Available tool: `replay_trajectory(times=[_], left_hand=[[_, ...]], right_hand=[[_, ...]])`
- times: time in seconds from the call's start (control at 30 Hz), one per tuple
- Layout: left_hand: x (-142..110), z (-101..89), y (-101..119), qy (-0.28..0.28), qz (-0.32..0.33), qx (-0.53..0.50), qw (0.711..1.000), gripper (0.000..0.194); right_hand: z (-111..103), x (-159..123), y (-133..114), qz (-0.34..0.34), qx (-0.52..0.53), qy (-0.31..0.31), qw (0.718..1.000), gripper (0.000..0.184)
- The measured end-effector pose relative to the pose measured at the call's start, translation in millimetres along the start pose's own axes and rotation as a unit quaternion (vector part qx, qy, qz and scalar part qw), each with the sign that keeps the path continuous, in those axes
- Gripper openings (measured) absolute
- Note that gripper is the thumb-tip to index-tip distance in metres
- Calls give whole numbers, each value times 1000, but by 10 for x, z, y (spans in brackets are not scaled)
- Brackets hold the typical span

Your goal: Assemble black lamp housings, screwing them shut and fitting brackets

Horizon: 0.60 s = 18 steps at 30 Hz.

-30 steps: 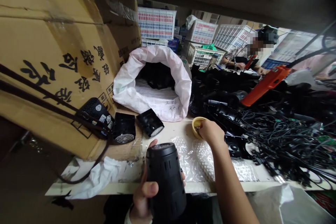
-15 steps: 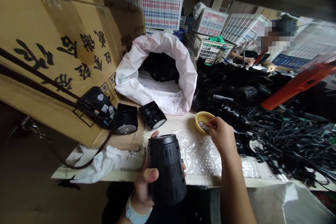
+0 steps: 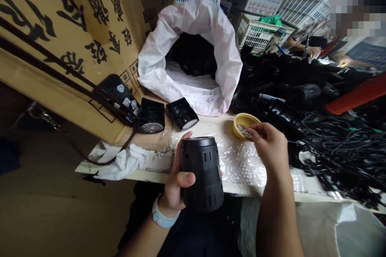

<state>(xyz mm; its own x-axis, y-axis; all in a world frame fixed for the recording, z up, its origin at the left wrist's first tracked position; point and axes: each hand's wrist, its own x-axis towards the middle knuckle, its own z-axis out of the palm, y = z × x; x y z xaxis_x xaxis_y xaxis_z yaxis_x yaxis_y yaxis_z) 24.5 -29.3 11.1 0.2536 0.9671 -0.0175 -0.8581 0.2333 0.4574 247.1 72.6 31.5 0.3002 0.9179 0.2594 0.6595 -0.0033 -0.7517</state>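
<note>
Black cylindrical housing (image 3: 202,174) stands gripped in the curled left hand (image 3: 177,184) at lower center, while the right hand (image 3: 269,146) pinches small metal bits (image 3: 243,131) over a yellow bowl (image 3: 250,118). Two black units (image 3: 151,115) lie on the bench (image 3: 211,124); a large heap of black parts (image 3: 289,88) waits at right.

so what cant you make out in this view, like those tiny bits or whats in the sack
All in the head view:
Tiny metal bits in the yellow dish: too small to identify.
Anything in the right hand: hidden by its fingers.
Black housing: partly covered by the left hand.
White sack: black contents shadowed.
Its writing: too small to read.
</note>
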Motion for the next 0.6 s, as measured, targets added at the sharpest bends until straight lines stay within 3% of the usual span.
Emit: replay_trajectory(times=[0.2,0.33,0.43,0.6], left_hand=[[-58,150,95,-66,10,-26,997,108],[-128,325,175,-42,23,-17,999,119],[-161,412,218,-5,14,-9,1000,121],[-158,419,203,-36,21,18,999,120]], right_hand=[[-57,-82,12,26,71,-5,997,27],[-112,-150,-60,48,160,-2,986,22],[-191,-256,-193,30,247,6,969,22],[-405,-571,-591,-21,293,-18,956,19]])
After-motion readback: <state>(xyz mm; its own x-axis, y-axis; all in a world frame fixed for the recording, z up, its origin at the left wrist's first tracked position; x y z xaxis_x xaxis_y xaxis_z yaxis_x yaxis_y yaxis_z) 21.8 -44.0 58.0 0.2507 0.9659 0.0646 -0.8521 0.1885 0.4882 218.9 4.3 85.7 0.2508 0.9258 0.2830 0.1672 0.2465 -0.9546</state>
